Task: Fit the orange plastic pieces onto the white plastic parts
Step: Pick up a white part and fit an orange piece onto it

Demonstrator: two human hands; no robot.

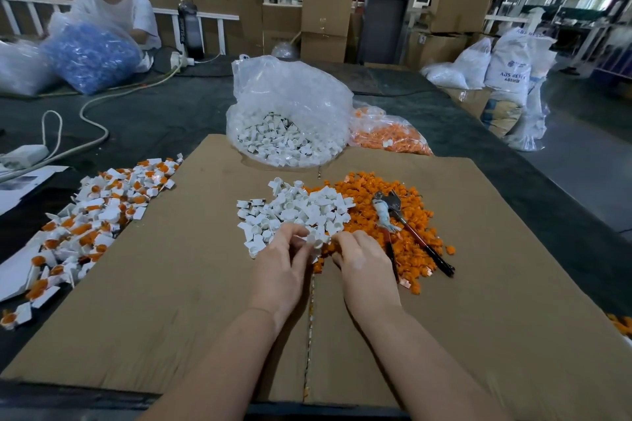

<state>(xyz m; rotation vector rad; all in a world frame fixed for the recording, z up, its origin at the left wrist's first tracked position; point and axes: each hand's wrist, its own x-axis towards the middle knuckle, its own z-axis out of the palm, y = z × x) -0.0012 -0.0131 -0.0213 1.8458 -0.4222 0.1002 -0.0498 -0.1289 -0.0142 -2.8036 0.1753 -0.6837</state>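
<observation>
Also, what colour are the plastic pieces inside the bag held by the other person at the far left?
Blue, seen through the clear bag in the head view.

Bare cardboard [191, 284] lies open across the lower left and lower right of the frame, giving free passage. Mid-frame the way is blocked by a white parts heap [294, 212] touching an orange pieces heap [393, 215], with pliers [410, 232] lying on the orange. The assembled pile [89, 222] lines the left edge; two bags [290, 113] close the top centre.
</observation>
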